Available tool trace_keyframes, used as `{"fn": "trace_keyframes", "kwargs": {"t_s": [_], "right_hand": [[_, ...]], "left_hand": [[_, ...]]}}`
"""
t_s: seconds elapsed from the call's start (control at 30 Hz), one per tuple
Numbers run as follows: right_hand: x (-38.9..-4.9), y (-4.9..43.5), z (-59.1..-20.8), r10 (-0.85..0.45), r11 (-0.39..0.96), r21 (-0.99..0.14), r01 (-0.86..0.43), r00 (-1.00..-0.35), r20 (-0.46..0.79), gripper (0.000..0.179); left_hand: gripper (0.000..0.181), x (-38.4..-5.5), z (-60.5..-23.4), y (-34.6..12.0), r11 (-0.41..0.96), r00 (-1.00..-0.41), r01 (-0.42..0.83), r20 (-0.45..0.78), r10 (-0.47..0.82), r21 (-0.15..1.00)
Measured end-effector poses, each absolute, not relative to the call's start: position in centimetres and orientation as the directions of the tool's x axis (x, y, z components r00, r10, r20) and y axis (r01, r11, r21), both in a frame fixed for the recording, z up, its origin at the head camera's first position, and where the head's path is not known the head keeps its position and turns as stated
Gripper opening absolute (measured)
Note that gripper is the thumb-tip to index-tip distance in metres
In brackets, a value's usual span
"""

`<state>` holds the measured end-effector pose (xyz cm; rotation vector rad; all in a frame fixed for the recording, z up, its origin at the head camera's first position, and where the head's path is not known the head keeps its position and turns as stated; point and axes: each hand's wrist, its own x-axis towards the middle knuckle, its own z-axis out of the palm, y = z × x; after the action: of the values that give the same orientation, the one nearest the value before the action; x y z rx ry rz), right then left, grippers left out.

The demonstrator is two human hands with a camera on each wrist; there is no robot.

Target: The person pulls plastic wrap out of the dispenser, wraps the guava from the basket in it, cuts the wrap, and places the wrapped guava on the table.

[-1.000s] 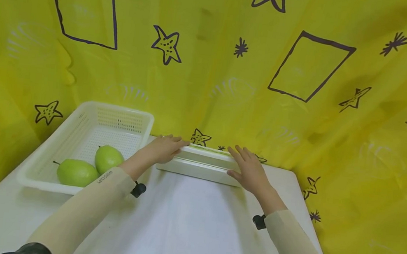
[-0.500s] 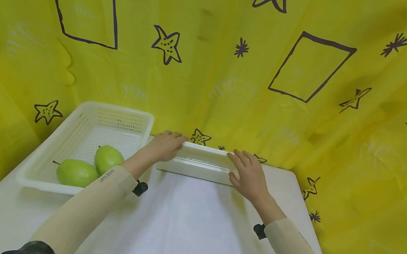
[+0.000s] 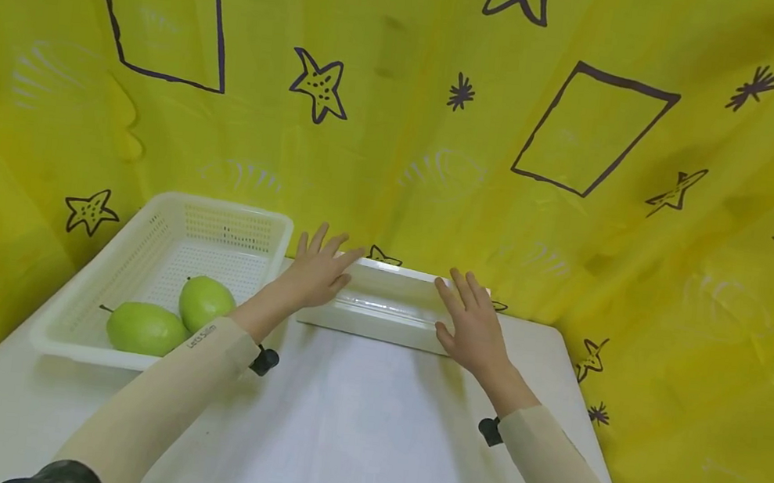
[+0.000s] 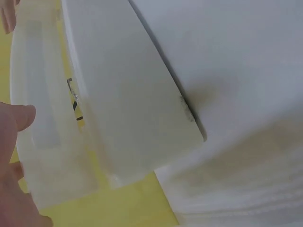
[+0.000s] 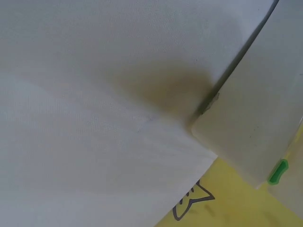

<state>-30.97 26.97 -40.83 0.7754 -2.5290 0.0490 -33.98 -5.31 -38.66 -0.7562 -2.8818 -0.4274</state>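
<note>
A long white box [image 3: 378, 328] lies at the back of the table, its lid [image 3: 397, 283] tilted up along the far side. My left hand [image 3: 316, 275] is at the lid's left end with straight, spread fingers. In the left wrist view, a thumb [image 4: 24, 116] overlaps the edge of the translucent lid [image 4: 61, 175], and yellow cloth shows through a gap beside the box front [image 4: 128, 94]. At the right end, my right hand [image 3: 475, 328] holds its fingers extended against the lid. The right wrist view shows the box corner [image 5: 246, 113] and a small green piece [image 5: 278, 171], but no hand.
On the left stands a white plastic basket [image 3: 220, 212] holding two green pear-like fruits [image 3: 147, 329]. A yellow patterned curtain [image 3: 396, 156] hangs right behind the white table [image 3: 367, 428]. The box sits near the table's back edge.
The lid's far edge has risen and tipped back, showing more of its inner side. My left fingers have lifted and spread; my right hand has moved only slightly.
</note>
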Motion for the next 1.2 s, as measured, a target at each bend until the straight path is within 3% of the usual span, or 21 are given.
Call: {"fn": "trace_keyframes", "kwargs": {"t_s": [0.27,0.57,0.8,1.03,1.2], "right_hand": [[-32.1,26.7,-40.5,-0.502,0.861,0.126,-0.493,-0.780,0.374,0.084],[-33.3,26.2,-40.2,-0.455,0.878,0.047,-0.476,-0.803,0.385,0.082],[-34.0,25.7,-40.2,-0.378,0.917,0.013,-0.399,-0.857,0.351,0.081],[-34.6,25.6,-40.2,-0.359,0.928,0.025,-0.373,-0.871,0.334,0.081],[-34.8,25.5,-40.4,-0.328,0.940,-0.004,-0.341,-0.909,0.258,0.082]], "left_hand": [[0.073,-34.1,-39.3,-4.9,0.811,-0.801,0.574,0.283,0.528,0.113],[0.072,-34.8,-40.0,-4.9,0.813,-0.780,0.579,0.339,0.526,0.069],[0.067,-35.2,-40.1,-5.2,0.790,-0.727,0.611,0.423,0.540,0.041],[0.072,-35.3,-40.0,-5.0,0.813,-0.763,0.582,0.338,0.551,-0.009],[0.075,-35.5,-39.9,-5.0,0.826,-0.801,0.563,0.263,0.537,0.025]]}}
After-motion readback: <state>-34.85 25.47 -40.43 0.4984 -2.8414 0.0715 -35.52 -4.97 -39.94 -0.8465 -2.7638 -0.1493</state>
